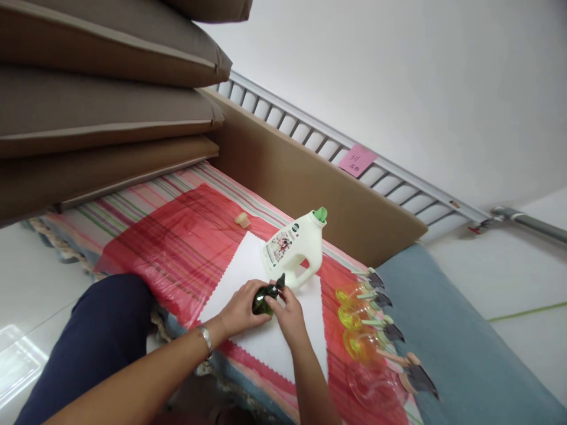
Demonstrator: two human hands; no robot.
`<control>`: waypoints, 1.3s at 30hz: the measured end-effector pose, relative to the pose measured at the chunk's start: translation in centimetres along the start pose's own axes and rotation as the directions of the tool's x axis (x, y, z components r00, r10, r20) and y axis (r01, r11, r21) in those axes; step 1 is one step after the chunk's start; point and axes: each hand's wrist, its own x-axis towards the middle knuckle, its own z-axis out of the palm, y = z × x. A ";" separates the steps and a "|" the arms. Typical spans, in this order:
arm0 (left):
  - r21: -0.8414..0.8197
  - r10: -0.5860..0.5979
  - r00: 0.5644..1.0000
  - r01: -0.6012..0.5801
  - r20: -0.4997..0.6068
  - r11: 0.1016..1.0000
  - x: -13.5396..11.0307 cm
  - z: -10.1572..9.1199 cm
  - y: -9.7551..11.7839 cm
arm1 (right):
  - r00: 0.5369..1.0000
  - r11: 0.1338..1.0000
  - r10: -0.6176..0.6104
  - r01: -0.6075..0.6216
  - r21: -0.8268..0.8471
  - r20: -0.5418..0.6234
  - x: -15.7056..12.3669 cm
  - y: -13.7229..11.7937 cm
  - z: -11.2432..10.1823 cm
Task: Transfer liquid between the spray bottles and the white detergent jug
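My left hand point(243, 307) is wrapped round the body of a small dark green pump bottle point(263, 301). At its top, the fingers of my right hand point(286, 311) close on the black pump head point(280, 281). The bottle is held tilted above a white cloth with a zigzag edge point(261, 348). Just behind my hands, a big cream jug point(295, 245) with a handle, a printed label and an open green spout stands on the cloth. What is inside the small bottle I cannot make out.
A small beige cap point(242, 220) lies on the red plastic sheet point(177, 236). To the right is a row of yellow and clear bowls point(354, 316) with brushes point(383, 323). Brown cushions point(106, 100) are stacked at left; a brown board point(310, 183) stands behind, before a radiator point(283, 121).
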 end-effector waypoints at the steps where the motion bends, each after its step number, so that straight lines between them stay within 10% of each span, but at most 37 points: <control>1: 0.001 0.001 1.000 -0.001 -0.001 1.000 0.0 0.0 0.0 | 1.000 1.000 0.010 -0.010 -0.009 -0.015 0.0 0.1 0.0; 39: 0.022 0.044 0.998 -0.045 0.034 0.999 0.2 0.2 -0.8 | 0.991 0.999 -0.021 0.025 0.026 -0.129 -0.9 -0.7 1.6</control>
